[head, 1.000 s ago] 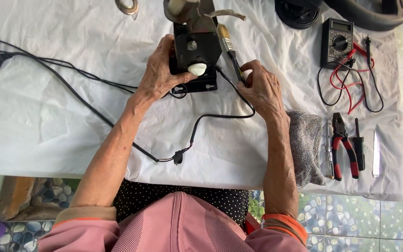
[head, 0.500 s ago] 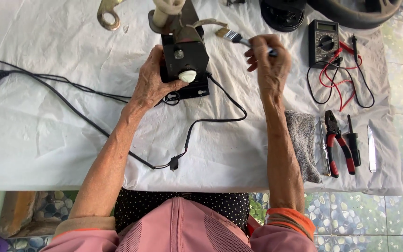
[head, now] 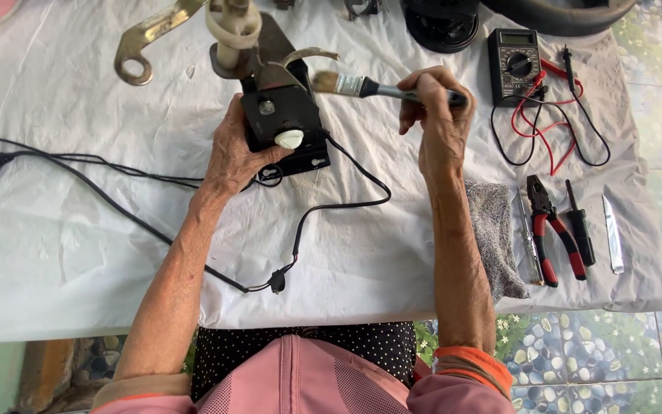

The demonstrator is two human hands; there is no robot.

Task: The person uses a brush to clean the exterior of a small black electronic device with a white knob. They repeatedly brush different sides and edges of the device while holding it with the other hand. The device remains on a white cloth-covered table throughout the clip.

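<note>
My left hand (head: 233, 153) grips the left side of a small black motor unit (head: 283, 123) with a white knob, standing on the white cloth. A metal bracket and a cream spool (head: 233, 27) rise from its top. My right hand (head: 437, 115) holds a paintbrush (head: 381, 88) by its dark handle, level above the table. Its pale bristles point left and hover just right of the unit's upper metal part.
A black cord (head: 116, 192) trails left and loops in front of the unit. A black multimeter (head: 516, 54) with red and black leads lies at the back right. Red-handled pliers (head: 549, 230), a screwdriver, a blade and a grey cloth (head: 496, 238) lie at the right edge.
My right hand has lifted the brush away from the unit's right side and turned it level, bristles pointing left. The view has come closer. The left hand keeps its grip.
</note>
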